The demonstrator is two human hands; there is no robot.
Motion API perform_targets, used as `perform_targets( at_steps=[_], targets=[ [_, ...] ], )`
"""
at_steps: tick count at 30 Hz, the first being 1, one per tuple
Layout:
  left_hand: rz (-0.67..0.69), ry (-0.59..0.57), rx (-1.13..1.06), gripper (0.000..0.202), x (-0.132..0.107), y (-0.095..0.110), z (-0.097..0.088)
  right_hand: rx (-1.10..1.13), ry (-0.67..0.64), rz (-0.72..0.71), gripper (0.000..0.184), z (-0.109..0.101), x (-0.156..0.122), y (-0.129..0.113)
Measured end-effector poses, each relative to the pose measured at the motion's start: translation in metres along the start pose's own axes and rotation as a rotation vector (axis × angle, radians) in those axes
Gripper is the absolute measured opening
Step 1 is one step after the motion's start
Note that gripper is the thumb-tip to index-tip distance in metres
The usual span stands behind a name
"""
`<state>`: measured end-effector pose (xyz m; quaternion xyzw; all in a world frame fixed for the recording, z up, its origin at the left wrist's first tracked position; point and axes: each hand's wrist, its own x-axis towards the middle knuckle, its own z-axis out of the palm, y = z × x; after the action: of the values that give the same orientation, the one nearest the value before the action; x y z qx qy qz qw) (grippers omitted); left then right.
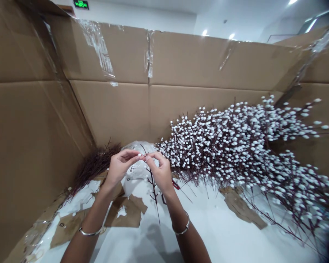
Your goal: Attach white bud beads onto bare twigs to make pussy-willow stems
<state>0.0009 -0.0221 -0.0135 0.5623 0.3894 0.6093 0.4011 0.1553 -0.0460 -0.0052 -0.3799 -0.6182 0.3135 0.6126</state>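
Observation:
My left hand (123,163) pinches a small white bud (139,155) between thumb and fingertip. Beside it, my right hand (161,170) is closed on a dark brown artificial twig (153,184), whose bare stem hangs down below the fingers. The bud is close to a side tip of the twig; whether they touch is hard to make out. Behind both hands lies a clear plastic bag (137,175) with white buds in it. A red-handled tool (176,184) shows partly behind my right wrist.
A big heap of twigs with white buds (222,142) fills the right side. Bare brown twigs (98,164) are piled at the left. Tall cardboard walls (186,62) enclose the white table (203,230), and torn cardboard pieces (128,212) lie on it.

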Motion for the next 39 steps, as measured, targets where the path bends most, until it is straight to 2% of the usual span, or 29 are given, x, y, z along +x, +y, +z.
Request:
perform_targets(
  at_steps=[8, 39],
  targets=[
    [0.011, 0.036, 0.031, 0.027, -0.0031, 0.0054, 0.0009, 0.012, -0.02, 0.003, 0.016, -0.001, 0.0005, -0.002],
    [0.0, -0.016, 0.022, 0.021, -0.0089, 0.0039, 0.0095, 0.014, -0.013, -0.005, 0.016, -0.0067, 0.003, -0.0034]
  ],
)
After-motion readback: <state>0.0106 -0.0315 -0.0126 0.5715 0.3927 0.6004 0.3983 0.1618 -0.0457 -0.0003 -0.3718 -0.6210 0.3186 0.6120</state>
